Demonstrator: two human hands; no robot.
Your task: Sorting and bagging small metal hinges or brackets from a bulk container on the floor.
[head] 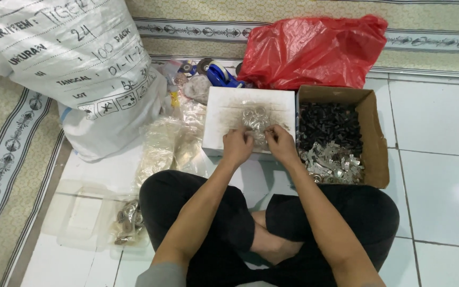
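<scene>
Both sets of fingers pinch the same thing: the left hand (237, 146) and the right hand (281, 142) each grip an edge of a small clear bag (256, 121) of shiny metal bits, holding it up over the white box (224, 109), which serves here as the landmark. The fingers are curled narrow on the plastic, not spread, and the thumbs sit close together at the bag's mouth. To handle it well, I judge the grip should stay on the top edge with the load hanging straight down — thin film like this slips and tears, and a tilt would spill small pieces into the box or onto the tiles. Just right of the white box, touching it, is a cardboard box (370, 138) with black parts at its far end and silvery metal parts (333, 165) at its near end. Behind both lies a red bag (314, 50); behind the white box's left corner, a blue tape holder (220, 75). Left of the box lie loose clear bags (166, 146), and further left a big white sack (75, 64). Near the left knee, well apart from the box, a clear tray (81, 218) and a filled bag (127, 223). Hard to tell — whether the bag's mouth is open or sealed, what exactly the bits are, and what the white box holds under the bag.
</scene>
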